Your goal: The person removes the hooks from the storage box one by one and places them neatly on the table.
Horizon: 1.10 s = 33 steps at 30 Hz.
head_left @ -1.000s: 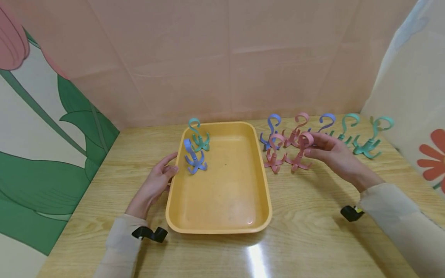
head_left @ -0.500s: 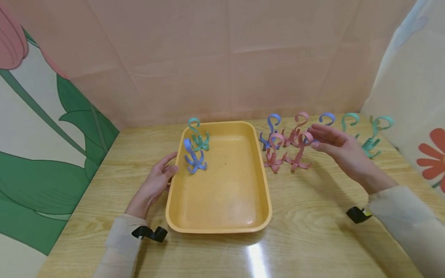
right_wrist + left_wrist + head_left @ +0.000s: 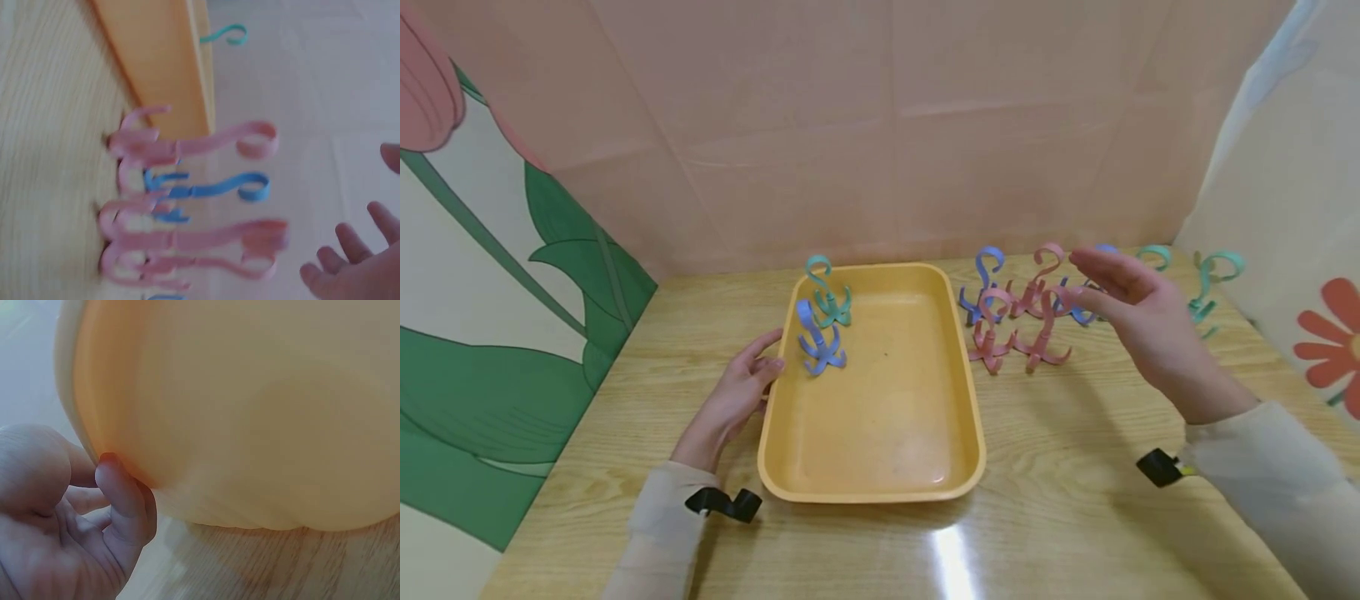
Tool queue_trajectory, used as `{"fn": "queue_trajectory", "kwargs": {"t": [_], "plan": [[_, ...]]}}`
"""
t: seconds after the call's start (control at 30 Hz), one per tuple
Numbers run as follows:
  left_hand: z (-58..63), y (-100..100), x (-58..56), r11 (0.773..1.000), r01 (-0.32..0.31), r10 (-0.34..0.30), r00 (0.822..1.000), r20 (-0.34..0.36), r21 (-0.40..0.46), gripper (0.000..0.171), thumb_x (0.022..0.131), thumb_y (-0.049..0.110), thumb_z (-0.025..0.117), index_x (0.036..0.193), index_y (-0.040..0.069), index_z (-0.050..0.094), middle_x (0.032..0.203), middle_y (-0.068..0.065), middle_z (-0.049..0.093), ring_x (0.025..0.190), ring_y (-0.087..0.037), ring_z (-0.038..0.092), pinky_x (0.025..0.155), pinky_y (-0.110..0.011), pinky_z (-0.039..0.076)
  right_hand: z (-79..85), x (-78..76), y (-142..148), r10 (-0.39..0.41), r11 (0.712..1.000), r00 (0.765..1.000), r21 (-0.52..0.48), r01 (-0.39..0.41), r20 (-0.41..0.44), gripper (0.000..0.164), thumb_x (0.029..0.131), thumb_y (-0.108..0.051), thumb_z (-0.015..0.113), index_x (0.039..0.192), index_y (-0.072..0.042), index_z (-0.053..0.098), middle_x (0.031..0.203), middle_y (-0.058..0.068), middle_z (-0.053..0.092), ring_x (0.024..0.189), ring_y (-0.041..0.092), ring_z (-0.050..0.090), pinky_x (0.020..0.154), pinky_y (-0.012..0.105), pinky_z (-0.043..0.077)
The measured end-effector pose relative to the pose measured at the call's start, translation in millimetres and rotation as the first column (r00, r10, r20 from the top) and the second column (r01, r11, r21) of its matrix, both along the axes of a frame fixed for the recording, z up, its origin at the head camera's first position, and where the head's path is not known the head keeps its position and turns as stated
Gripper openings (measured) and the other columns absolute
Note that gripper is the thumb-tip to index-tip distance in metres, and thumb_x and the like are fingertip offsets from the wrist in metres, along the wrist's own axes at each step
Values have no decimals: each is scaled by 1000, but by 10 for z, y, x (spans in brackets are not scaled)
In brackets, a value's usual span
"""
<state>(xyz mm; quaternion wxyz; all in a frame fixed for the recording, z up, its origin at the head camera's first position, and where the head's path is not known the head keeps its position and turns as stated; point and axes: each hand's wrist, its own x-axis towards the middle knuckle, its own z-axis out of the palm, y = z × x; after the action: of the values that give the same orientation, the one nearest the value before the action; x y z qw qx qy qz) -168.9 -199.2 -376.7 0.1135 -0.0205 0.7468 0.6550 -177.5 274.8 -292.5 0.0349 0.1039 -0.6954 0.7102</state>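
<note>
My left hand (image 3: 741,392) pinches the left rim of a yellow tray (image 3: 880,497); in the left wrist view its thumb and fingers close on the tray's edge (image 3: 67,375). Inside the tray, at its left side, stand a green hanging hook (image 3: 833,310) and a blue hanging hook (image 3: 825,354). My right hand (image 3: 1150,325) hovers beside and above the right-hand front pink hook (image 3: 1041,346), fingers extended and holding nothing. Another pink hook (image 3: 990,350) stands to its left, and a third pink hook (image 3: 1030,298) behind. The right wrist view shows the hand (image 3: 356,269) apart from the hooks.
A blue hook (image 3: 987,287) stands by the tray's right rim. Another blue hook (image 3: 1078,314) and a green hook (image 3: 1156,252) are partly hidden behind my right hand. A further green hook (image 3: 1206,287) stands far right. A pink-covered wall (image 3: 895,125) closes off the table's back.
My right hand has let go of the right-hand front pink hook, drawn back to the right, and risen slightly with fingers extended. The hook stands in place. My left hand and the tray stay still.
</note>
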Motion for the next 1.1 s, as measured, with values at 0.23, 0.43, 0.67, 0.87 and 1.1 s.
{"fn": "queue_trajectory", "kwargs": {"t": [0.23, 0.43, 0.67, 0.87, 1.1], "plan": [[-10, -7, -3, 1000, 7, -7, 1000, -2, 6, 55, 108, 10, 43, 160, 17, 27, 128, -31, 56, 92, -31, 69, 65, -41, 61, 127, 66, -312, -61, 993, 995, 96, 68, -74, 45, 93, -7, 73, 136, -7, 62, 135, 1, 58, 119, 13, 55, 91, 13, 46], [-14, -5, -9, 1000, -1, 1, 1000, 3, 7, 54, 108, 11, 43, 160, 17, 28, 129, -31, 56, 90, -30, 70, 64, -42, 61, 155, 88, -539, 7, 998, 993, 69, 2, -119, 40, 93, -4, 72, 132, -3, 62, 131, 4, 61, 116, 13, 58, 94, 15, 47], [-8, -4, -10, 1000, 1, -1, 1000, 2, 14, 54, 108, 10, 43, 160, 17, 28, 128, -32, 56, 88, -30, 70, 64, -42, 61, 115, 79, -835, 111, 994, 985, -9, -113, -129, 36, 92, 2, 71, 127, -5, 66, 124, 7, 63, 115, 19, 63, 90, 23, 54], [-11, -9, -9, 1000, 1, -1, 1000, 1, 20, 54, 108, 11, 43, 160, 16, 27, 127, -32, 56, 87, -29, 70, 64, -42, 61, 60, 39, -1053, 164, 986, 981, -1, -165, -105, 36, 91, 0, 72, 126, -8, 66, 121, 9, 67, 107, 22, 68, 88, 28, 56], [-12, -7, -7, 999, 9, -9, 1000, 0, 36, 55, 108, 11, 43, 160, 16, 26, 129, -33, 55, 88, -30, 70, 65, -42, 61, 50, -34, -1297, 181, 980, 982, -72, -185, -62, 38, 91, 3, 71, 127, -8, 65, 121, 16, 66, 102, 22, 70, 84, 35, 58]]}}
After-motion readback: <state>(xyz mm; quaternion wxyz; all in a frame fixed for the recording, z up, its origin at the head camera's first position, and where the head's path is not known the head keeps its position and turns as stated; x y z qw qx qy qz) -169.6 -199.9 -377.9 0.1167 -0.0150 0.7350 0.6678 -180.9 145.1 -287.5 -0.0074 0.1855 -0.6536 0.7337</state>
